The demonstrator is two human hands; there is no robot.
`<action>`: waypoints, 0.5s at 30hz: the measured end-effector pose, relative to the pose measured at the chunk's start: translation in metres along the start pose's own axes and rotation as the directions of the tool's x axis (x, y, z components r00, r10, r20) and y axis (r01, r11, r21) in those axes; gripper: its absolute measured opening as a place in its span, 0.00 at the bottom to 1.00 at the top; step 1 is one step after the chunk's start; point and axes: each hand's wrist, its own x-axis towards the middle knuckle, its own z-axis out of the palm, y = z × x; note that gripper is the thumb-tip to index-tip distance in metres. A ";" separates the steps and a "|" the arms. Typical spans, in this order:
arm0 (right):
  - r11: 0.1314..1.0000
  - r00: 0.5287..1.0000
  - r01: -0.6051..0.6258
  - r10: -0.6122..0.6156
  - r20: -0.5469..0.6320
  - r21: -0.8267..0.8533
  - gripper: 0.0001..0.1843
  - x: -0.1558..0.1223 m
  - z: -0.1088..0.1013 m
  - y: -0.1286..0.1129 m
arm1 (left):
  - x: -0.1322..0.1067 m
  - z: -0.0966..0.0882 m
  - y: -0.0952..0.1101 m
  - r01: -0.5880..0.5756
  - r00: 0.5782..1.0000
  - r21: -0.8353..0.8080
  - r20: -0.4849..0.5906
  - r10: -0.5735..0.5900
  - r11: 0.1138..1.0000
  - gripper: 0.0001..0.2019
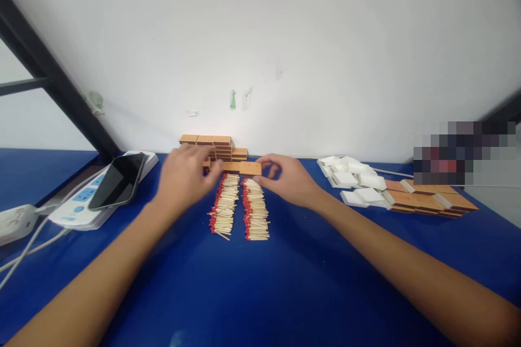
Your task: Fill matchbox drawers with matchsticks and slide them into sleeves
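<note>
My right hand (285, 178) pinches the right end of a brown matchbox (249, 168) that lies on the blue table (260, 282), in a row with another matchbox (230, 167). My left hand (185, 173) reaches to the left end of that row, fingers curled over a box there; its grip is partly hidden. Just in front of the boxes lie two piles of red-tipped matches (224, 205) (255, 210), side by side. Behind them, a stack of brown matchboxes (217, 146) stands against the white wall.
A dark phone (118, 179) rests on a white power strip (77, 209) at the left, with cables running off the table edge. At the right lie several white inner trays (352, 176) and flat brown sleeves (427, 200).
</note>
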 end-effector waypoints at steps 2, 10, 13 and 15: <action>0.994 0.999 0.038 -0.034 0.038 -0.105 0.18 0.028 0.019 -0.005 | 0.004 -0.006 -0.028 0.108 0.984 0.295 0.104 -0.144 0.949 0.13; 0.932 0.989 0.128 -0.094 0.114 -0.340 0.10 0.082 0.072 -0.020 | 0.003 -0.010 -0.062 0.056 0.860 0.559 0.394 -0.325 0.827 0.23; 0.921 0.988 0.132 -0.093 0.121 -0.367 0.12 0.083 0.078 -0.019 | 0.005 -0.007 -0.061 0.083 0.823 0.563 0.426 -0.375 0.822 0.22; 0.916 0.989 0.131 -0.094 0.116 -0.379 0.12 0.083 0.080 -0.019 | 0.006 -0.005 -0.062 0.096 0.813 0.557 0.434 -0.389 0.825 0.21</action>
